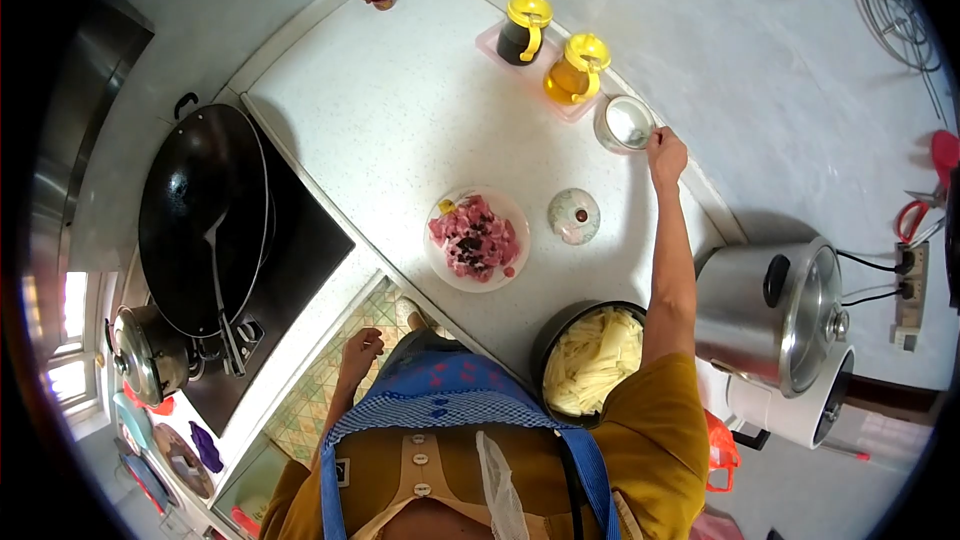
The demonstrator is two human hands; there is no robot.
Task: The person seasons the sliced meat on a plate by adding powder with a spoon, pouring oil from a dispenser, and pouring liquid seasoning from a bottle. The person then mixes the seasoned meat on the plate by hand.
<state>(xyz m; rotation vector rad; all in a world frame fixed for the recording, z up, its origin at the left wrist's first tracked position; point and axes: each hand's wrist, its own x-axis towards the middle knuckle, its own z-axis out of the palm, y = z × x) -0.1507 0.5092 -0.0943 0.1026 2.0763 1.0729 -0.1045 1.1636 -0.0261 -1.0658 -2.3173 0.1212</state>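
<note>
My right hand (668, 157) reaches out to the right edge of a small white jar (608, 130), fingers pinched together at its rim. Whatever they grip is too small or hidden to make out. Pale contents show inside the jar. Its likely lid, a round patterned one with a dark knob (574, 216), lies on the counter nearby. A white plate (437, 270) holds raw sliced meat (478, 240) with dark seasoning on top and a yellowish bit at one edge. My left hand (363, 349) hangs low beside my apron, its fingers curled with nothing visible in them.
Two yellow-lidded pitchers, one dark (518, 40) and one amber (573, 80), stand on a pink tray (487, 40). A dark pot of pale cut strips (595, 365) sits close to me. A black wok (195, 210) with a spatula (217, 270) is left; a large steel pot (750, 300) is right.
</note>
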